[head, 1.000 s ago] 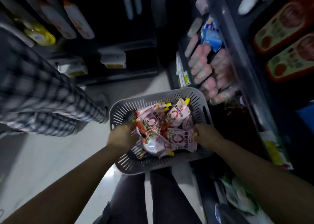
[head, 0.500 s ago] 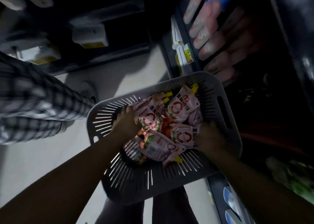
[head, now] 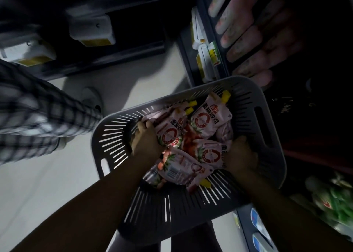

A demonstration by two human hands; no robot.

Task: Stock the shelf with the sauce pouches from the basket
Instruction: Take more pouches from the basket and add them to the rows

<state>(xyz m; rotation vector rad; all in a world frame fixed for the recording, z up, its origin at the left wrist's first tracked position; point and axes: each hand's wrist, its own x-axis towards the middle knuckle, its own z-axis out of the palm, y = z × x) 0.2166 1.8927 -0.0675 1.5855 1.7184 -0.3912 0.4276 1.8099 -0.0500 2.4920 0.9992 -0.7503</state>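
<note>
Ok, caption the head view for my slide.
Both hands, left and right, reach into a grey basket of sauce pouches beside a dim store shelf.

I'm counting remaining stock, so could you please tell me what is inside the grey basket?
The grey basket holds a heap of red-and-white sauce pouches with yellow caps. The left hand and right hand reach into it. Any pouches beneath the heap or the hands are hidden.

Basket [head: 122,137] at centre frame on the floor, sauce pouches [head: 208,120] heaped inside it, left hand [head: 147,139] in the pile at 9 o'clock, right hand [head: 240,156] at 4 o'clock, shelf [head: 208,47] at 1 o'clock, checked trouser leg [head: 38,114] at 9 o'clock of basket
</note>
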